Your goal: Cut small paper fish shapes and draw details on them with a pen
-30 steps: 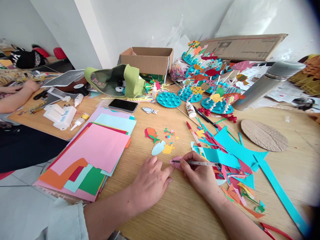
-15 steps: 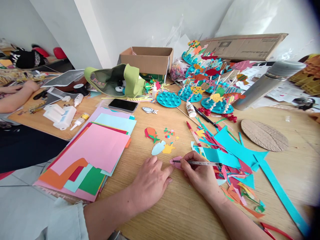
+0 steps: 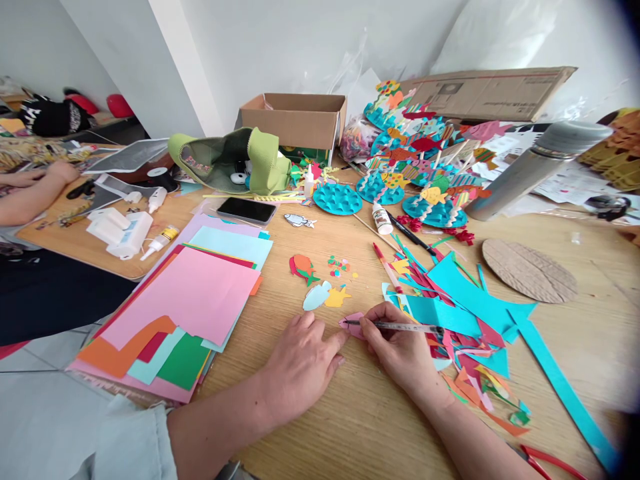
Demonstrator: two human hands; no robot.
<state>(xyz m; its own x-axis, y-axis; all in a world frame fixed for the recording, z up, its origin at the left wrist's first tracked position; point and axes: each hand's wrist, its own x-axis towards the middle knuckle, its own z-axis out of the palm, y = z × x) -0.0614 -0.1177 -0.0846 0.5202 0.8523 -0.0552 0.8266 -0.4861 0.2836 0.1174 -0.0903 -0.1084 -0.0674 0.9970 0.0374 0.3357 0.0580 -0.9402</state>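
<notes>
On the wooden table [image 3: 570, 340], finished paper fish [image 3: 433, 195] stood on teal bases [image 3: 337, 199] at twelve o'clock; at six o'clock, the right hand [image 3: 400, 350] clamped a slim pen [image 3: 405, 327] against a pink paper fish [image 3: 351, 325], held flat by the spread left hand [image 3: 300, 367].

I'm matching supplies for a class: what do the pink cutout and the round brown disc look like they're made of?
The pink cutout looks like matte coloured paper or thin card: flat, with crisp cut edges. The brown disc looks like unpainted corrugated cardboard, with ribbed lines showing across its surface.
</notes>
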